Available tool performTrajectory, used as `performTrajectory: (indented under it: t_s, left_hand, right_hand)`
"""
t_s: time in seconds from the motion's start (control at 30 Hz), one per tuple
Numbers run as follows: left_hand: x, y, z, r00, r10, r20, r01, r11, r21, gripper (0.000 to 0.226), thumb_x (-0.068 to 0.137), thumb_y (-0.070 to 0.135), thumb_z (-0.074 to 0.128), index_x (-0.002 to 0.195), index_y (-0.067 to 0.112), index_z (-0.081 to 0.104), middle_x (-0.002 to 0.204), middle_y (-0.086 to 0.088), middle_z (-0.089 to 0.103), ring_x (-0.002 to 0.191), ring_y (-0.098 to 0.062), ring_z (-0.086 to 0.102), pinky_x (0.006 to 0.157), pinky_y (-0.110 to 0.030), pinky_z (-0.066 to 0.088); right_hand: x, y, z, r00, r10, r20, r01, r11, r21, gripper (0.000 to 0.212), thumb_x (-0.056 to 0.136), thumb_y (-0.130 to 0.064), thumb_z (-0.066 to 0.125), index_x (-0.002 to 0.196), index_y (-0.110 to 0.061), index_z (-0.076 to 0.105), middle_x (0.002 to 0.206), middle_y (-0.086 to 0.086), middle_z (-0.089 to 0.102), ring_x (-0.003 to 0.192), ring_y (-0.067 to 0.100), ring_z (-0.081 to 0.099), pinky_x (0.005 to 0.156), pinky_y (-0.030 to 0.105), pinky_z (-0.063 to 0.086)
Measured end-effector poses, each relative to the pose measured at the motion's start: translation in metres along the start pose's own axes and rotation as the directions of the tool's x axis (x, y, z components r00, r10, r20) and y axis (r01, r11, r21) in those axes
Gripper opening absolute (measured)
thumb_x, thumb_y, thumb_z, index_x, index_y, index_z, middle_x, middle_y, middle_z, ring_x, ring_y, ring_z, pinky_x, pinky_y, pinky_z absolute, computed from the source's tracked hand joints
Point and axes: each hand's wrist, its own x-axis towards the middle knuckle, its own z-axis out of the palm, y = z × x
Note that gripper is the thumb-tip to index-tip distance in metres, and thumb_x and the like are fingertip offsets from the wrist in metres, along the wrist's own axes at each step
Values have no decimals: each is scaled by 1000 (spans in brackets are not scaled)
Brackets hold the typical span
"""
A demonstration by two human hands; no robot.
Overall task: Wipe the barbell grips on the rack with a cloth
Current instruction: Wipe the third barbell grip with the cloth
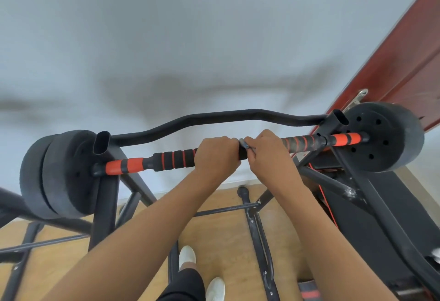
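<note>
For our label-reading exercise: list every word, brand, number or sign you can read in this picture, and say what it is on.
None can be read. The barbell, its weight plates and the rack show no lettering, only orange and black bands. The cloth between the left hand and right hand shows none.

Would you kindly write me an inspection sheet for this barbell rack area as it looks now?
Surface: wooden floor, partly covered by rack legs.
Job's things: barbell rests on black rack; a small grey cloth shows between the hands.
Clutter: nothing seen.
Grippers: left hand and right hand both curl over the bar's middle.
Cables: a red cord runs down by the right upright.
Surroundings: pale wall, red door.
</note>
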Motion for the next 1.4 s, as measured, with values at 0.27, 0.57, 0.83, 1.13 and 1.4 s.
performTrajectory:
  t_s: [0.27, 0.57, 0.83, 1.13, 1.4]
  left_hand:
    - [53, -27, -32, 516, 236, 823, 396, 787, -474, 38, 82, 42, 86, 78, 10, 66, 64, -1, 60, 52, -14, 51, 54, -24, 48]
    - [-1, 7, 4, 999, 24, 37, -23, 999, -37, 26, 98, 44, 63, 97, 20, 54, 74, 5, 52, 67, -16, 53, 67, -29, 41]
    - [18, 0, 2, 990, 1, 144, 14, 995, -101, 14, 89, 33, 70, 93, 21, 63, 66, 3, 55, 62, -15, 60, 64, -29, 54]
    - [57, -21, -24, 628, 217, 747, 336, 791, -512, 46, 86, 40, 81, 119, 14, 62, 95, -6, 78, 71, -22, 78, 71, -34, 64]
    - [37, -8, -13, 848, 52, 527, 175, 912, -372, 32, 82, 42, 76, 99, 18, 63, 70, -1, 67, 55, -15, 65, 58, -26, 55]
  right_hand:
    - [-14, -2, -5, 1000, 4, 9, -4, 1000, 23, 26, 101, -13, 50, 123, -14, 64, 95, 9, 49, 86, 24, 53, 70, 35, 55]
    - [-21, 2, 5, 994, 51, -99, -31, 982, 188, 25, 98, -11, 56, 118, -14, 71, 93, 6, 51, 85, 22, 52, 68, 38, 55]
    - [-54, 14, 20, 982, 138, -127, -77, 914, 399, 26, 100, -25, 63, 125, -21, 71, 89, -3, 54, 79, 10, 53, 66, 18, 46]
    - [-41, 33, -19, 977, 140, -161, -60, 904, 423, 20, 96, -23, 68, 116, -22, 66, 103, -13, 62, 96, 4, 59, 84, 19, 50]
    - [8, 35, -17, 998, 36, -45, -27, 982, 189, 10, 90, -25, 73, 95, -17, 72, 91, -5, 62, 85, 10, 55, 78, 25, 50]
